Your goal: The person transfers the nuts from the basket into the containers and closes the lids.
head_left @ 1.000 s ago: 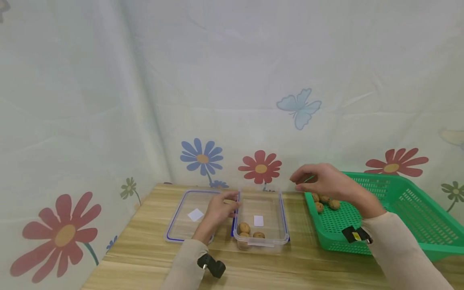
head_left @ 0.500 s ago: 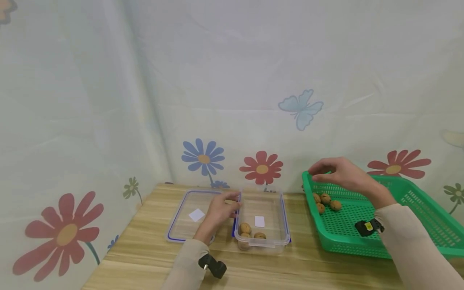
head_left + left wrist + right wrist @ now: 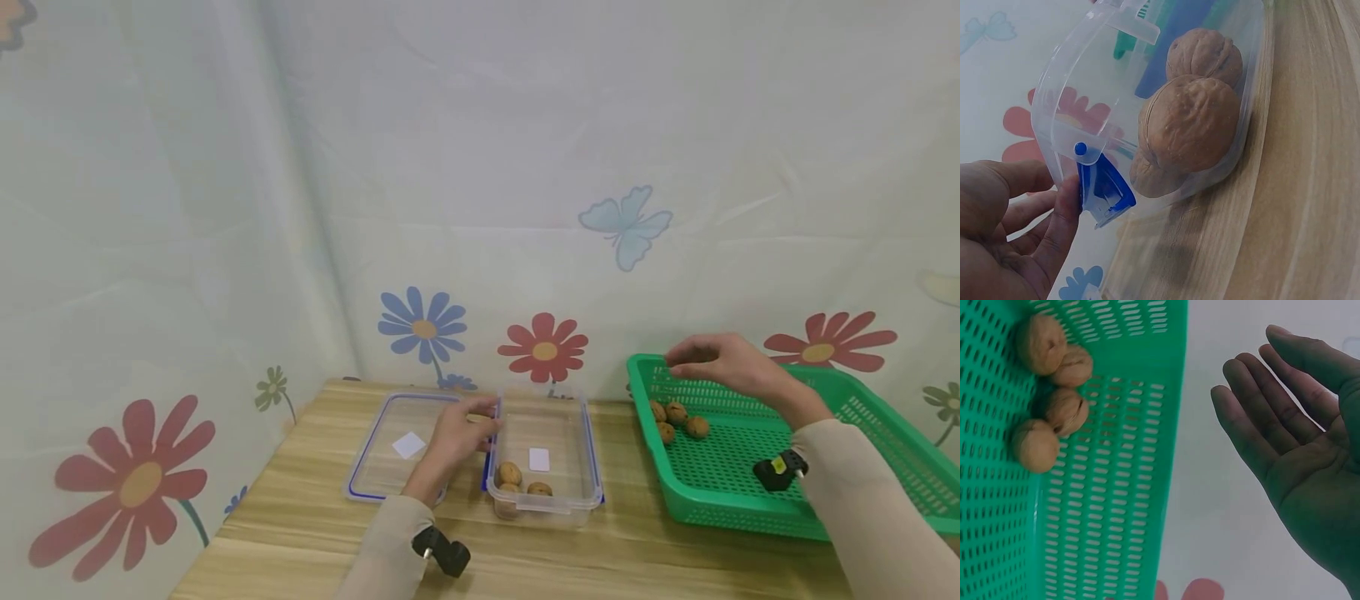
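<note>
My left hand (image 3: 457, 433) is at the left side of a clear plastic box (image 3: 555, 425). In the left wrist view its fingertips touch the outer rim beside a blue latch (image 3: 1105, 190). Three walnuts (image 3: 1191, 122) lie in the near left part of this box, along with a white packet (image 3: 539, 459). My right hand (image 3: 731, 362) hovers over the far left part of a green basket (image 3: 675, 500). Its fingers (image 3: 1254, 400) are relaxed and hold nothing. Several walnuts (image 3: 697, 427) are bunched in the basket's left end.
Left of the box, a clear lid (image 3: 362, 454) with a blue seal lies on the wooden table (image 3: 300, 508), with a white square (image 3: 408, 445) on it. A flower-patterned curtain (image 3: 480, 208) hangs behind the table and at its left.
My right hand has moved right, from beside the basket's left rim to above the basket. The left hand stays at the box, and the walnuts keep their places.
</note>
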Available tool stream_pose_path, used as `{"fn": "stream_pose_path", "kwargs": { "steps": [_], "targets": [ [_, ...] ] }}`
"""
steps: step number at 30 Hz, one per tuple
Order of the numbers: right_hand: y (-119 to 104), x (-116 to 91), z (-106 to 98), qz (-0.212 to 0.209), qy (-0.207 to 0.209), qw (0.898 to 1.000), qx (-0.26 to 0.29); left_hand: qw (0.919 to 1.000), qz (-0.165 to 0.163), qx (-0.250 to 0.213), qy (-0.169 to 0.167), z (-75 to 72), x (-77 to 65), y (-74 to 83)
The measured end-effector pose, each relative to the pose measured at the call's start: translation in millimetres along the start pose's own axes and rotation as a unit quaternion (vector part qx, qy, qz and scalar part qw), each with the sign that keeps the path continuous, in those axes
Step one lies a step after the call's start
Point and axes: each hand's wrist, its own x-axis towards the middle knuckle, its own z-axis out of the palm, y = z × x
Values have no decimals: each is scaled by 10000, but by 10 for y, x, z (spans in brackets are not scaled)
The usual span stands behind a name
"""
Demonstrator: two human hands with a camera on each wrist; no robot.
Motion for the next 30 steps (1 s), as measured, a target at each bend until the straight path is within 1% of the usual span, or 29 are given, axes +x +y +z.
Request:
{"fn": "stream_pose_path", "kwargs": {
  "steps": [6,12,23,30],
  "targets": [
    [143,-11,10,208,-132,9997,53,10000,13,4,21,5,-7,17],
    [285,-12,3,420,-432,9981,128,10000,-12,9,-14,5,-13,14],
    [521,-15,19,500,-795,9951,306,10000,-32,73,-19,0,-22,27],
    [610,-29,49,557,-969,9929,410,10000,-17,94,-5,5,-10,21]
  ]
}}
